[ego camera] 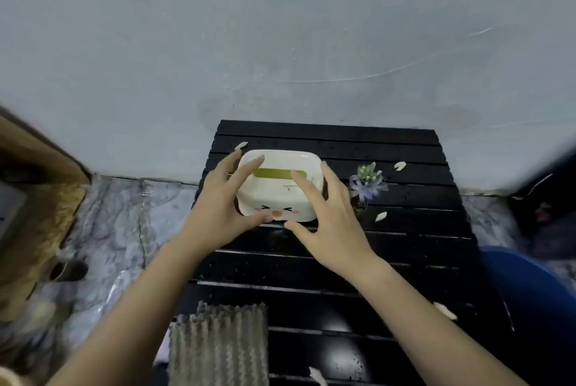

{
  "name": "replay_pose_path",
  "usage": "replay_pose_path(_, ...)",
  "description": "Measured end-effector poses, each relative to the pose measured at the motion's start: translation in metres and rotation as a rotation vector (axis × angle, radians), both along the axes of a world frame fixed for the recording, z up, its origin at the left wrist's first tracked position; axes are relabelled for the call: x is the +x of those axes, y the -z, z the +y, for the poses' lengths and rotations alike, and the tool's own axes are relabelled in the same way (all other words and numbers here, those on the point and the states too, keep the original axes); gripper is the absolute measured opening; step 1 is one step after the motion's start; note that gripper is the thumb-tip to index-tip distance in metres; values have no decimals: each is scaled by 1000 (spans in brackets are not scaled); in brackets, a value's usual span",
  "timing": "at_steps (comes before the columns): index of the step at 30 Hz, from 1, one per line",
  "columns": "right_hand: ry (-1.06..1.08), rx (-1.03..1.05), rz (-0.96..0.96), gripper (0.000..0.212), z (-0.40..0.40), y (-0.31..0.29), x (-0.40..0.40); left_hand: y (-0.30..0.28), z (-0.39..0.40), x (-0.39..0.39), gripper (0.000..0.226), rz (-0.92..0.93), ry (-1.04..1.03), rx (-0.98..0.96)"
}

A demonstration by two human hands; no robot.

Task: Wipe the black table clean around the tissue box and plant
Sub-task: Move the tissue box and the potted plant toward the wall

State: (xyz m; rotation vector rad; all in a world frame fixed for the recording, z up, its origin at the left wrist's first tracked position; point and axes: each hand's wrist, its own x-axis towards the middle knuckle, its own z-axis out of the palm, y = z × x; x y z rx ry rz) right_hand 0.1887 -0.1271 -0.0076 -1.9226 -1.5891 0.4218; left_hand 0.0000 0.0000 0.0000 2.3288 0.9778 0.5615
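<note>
A white tissue box (279,192) with a green slot and a cartoon face stands near the back left of the black slatted table (389,248). My left hand (224,208) clasps its left side, thumb at the front lower edge. My right hand (327,217) covers its right side, fingers spread over the top. Just right of the box stands a small plant (367,183) with purple flowers. A grey ribbed cloth (218,345) lies at the table's near left edge. Pale petals, such as one petal (381,216), are scattered on the slats.
A grey wall (280,42) rises right behind the table. A brown cardboard box (34,198) sits on the marbled floor (118,229) to the left. A blue round object (536,307) is close to the table's right side.
</note>
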Motion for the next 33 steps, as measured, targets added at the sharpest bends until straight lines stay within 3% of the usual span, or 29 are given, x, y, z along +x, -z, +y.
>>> replay_pose_path(7, 53, 69, 179, 98, 15, 55, -1, 68, 18, -8, 109, -99, 0, -102)
replay_pose_path(12, 62, 101, 287, 90, 14, 69, -2, 94, 15, -13, 100, -247, 12, -220)
replay_pose_path(23, 68, 150, 284, 94, 49, 40, 6, 87, 45, 5, 97, -377, -55, -215)
replay_pose_path(33, 194, 141, 387, 103, 131, 43, 45, 83, 119, 60, 93, -312, -62, -170)
